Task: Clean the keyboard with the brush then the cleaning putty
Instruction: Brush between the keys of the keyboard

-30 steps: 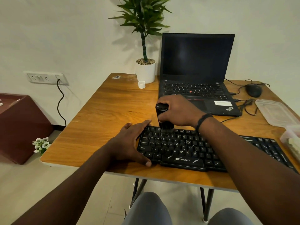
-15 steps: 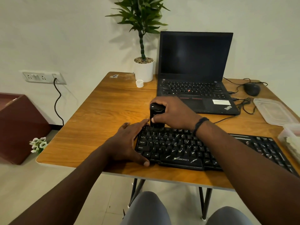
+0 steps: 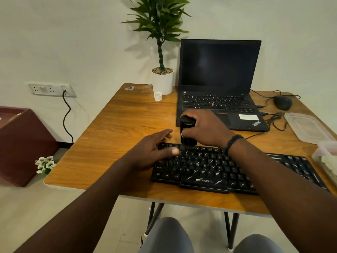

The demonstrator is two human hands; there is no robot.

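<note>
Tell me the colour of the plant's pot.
White; the pot shows clearly in the head view.

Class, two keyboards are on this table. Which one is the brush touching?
The separate black Zebronics keyboard at the near edge. The right hand holds the brush on its top row; the laptop behind has its own keys, untouched.

A single head-worn camera looks forward and down, close over the table (image 3: 116, 125) toward the wall.
</note>
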